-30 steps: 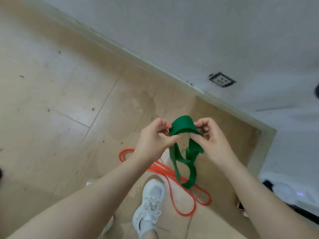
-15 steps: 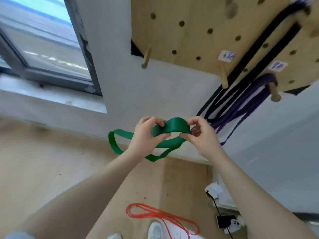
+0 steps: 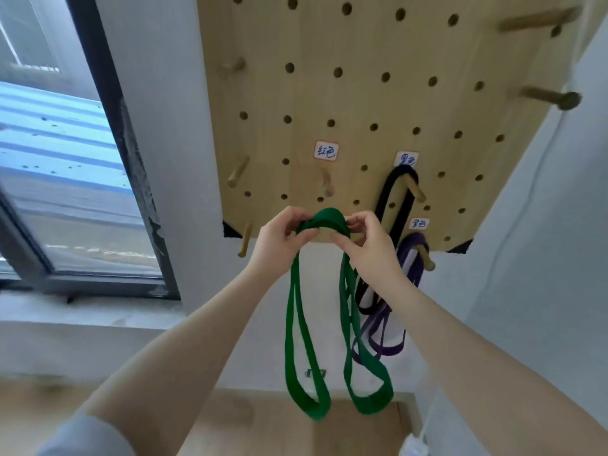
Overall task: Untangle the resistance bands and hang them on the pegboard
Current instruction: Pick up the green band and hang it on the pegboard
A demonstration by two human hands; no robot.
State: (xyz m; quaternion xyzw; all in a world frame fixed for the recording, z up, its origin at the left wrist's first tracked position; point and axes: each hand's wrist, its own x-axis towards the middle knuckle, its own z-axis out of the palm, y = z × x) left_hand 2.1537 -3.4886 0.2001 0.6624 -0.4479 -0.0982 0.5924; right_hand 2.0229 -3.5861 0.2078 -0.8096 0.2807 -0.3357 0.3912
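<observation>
A pale wooden pegboard with rows of round holes and several wooden pegs hangs on a white wall and fills the upper middle of the view. To its left stands a dark-framed window above a light sill. A strip of tan wooden floor shows at the bottom.

In front of the board's lower edge, a wide green rubber resistance band is held up doubled, so that two long loops dangle from the hands down towards the floor. A thin black band hangs from a peg on the lower right of the board, and a purple band hangs from the peg just below it; both trail down behind the green one.

The left hand pinches the top of the green band on its left side, fingers curled over it and thumb beneath. The right hand grips the same top fold on its right side, fingers bent round it.

Small white handwritten labels are stuck above three of the pegs.
</observation>
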